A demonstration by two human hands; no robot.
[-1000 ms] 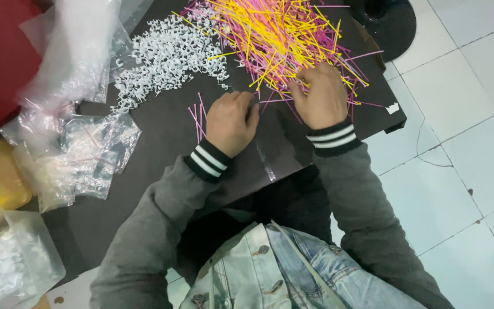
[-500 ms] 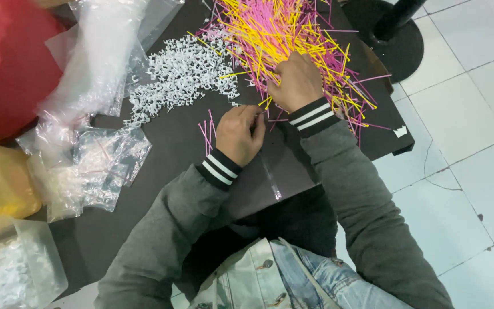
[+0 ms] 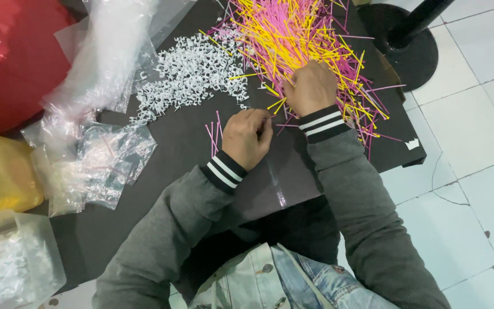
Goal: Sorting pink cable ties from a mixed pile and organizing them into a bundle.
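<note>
Sorting thin plastic sticks on a dark table

The dark table [image 3: 201,171] carries a big loose pile of pink and yellow sticks [image 3: 298,34], light, springy and probably slippery, best pinched near 1 end. Beside it lies a heap of small white clips [image 3: 187,74], with clear bags [image 3: 101,166] at the left. The right hand [image 3: 311,87] is curled into the pile's near edge, gripping sticks. The left hand [image 3: 247,137] is closed around a few pink sticks [image 3: 214,134].

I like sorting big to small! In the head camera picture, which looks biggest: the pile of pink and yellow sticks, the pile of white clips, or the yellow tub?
1. Pile of pink and yellow sticks
2. Pile of white clips
3. Yellow tub, though the picture's edge cuts it off, so its rank is unsure.
</note>
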